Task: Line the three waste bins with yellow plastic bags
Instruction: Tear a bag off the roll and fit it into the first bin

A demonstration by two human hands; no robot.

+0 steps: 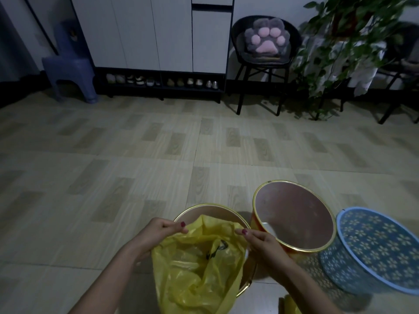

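Observation:
Three bins stand on the floor in a row in front of me. Over the nearest, a gold-rimmed round bin [205, 209], a yellow plastic bag [199, 264] is spread with its mouth open. My left hand [158, 234] pinches the bag's left edge and my right hand [260, 241] pinches its right edge. To the right stands a second gold-rimmed bin [294, 214] with a reddish inside and no bag in it. Farther right is a blue perforated bin [374, 250] with a flower pattern, also unlined. More yellow plastic [291, 305] shows at the bottom edge.
Wood-pattern floor [158, 155] stretches ahead. At the back are a white cabinet with a shoe rack [158, 82], a blue plastic stool [70, 71], a black chair with a paw cushion [265, 39] and a trailing plant [340, 41].

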